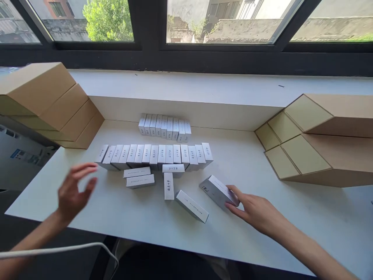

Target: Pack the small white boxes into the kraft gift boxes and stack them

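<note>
Looping in from the bottom left edge, a white cable (87, 247) passes below the person's left forearm. Above it the left hand (74, 190) hovers blurred over the white table (291, 217), fingers spread wide and holding nothing, just short of the left end of the long row of boxes (154, 155). The right hand (256, 212) reaches in from the lower right, its fingers curled around the near end of a small white box (217, 190), which lies at an angle on the table in front of the long row's right end. Four loose boxes (191, 206) lie flat between the hands. A shorter row (164, 126) stands behind, against the step of the pale ledge (218, 87). Brown cartons (52, 105) lean stacked at the left, and open-faced cartons (317, 144) sit at the right. Beyond the dark-framed window (148, 50) are a green tree (107, 17) and weathered buildings in sunlight.
</note>
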Demonstrator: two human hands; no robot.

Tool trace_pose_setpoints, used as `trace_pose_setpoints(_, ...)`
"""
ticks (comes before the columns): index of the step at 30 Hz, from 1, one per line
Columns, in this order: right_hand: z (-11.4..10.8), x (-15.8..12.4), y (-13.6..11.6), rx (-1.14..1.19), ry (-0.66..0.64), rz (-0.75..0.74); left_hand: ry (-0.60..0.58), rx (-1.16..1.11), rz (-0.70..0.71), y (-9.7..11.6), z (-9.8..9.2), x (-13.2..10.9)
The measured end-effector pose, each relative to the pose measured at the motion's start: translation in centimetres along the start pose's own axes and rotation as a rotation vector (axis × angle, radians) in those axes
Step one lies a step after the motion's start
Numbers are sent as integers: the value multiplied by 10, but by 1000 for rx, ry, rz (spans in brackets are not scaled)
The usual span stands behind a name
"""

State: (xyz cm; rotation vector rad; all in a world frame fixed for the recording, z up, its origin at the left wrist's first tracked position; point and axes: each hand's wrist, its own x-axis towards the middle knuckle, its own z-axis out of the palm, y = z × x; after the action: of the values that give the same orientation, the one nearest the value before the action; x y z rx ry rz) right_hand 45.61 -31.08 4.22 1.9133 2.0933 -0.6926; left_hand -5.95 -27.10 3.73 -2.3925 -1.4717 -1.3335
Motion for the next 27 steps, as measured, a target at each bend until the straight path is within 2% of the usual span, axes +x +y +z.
trace_pose_setpoints(2, 10, -10, -20, 75, 35, -15, -230, 13, 160, 26, 15, -15)
trace_pose_setpoints(4, 18, -15, -41, 140, 98, -60, -401, 32, 263, 43, 33, -19)
trace_pose_setpoints(7, 29, -17, -72, 205, 178, -147, -504, 142, 291, 50, 55, -15)
trace_pose_setpoints(10, 47, -14, -101, 127, 234, -224, -516, 276, 290, 49, 68, -15)
trace_pose_setpoints(12, 62, -9, -116, 10, 301, -260, -500, 334, 288, 48, 69, -18)
trace_pose_setpoints(16, 84, 1, -124, -104, 442, -259, -493, 298, 255, 53, 61, -26)
trace_pose_setpoints(19, 87, 2, -114, -53, 519, -214, -503, 212, 195, 57, 55, -31)
trace_pose_setpoints(22, 85, -7, -112, -17, 652, -182, -492, 181, 103, 63, 56, -33)
trace_pose_setpoints(25, 90, -19, -133, -5, 735, -220, -480, 171, 1, 71, 64, -32)
trace_pose_setpoints(27, 101, -23, -153, -37, 742, -261, -483, 142, -1, 75, 68, -30)
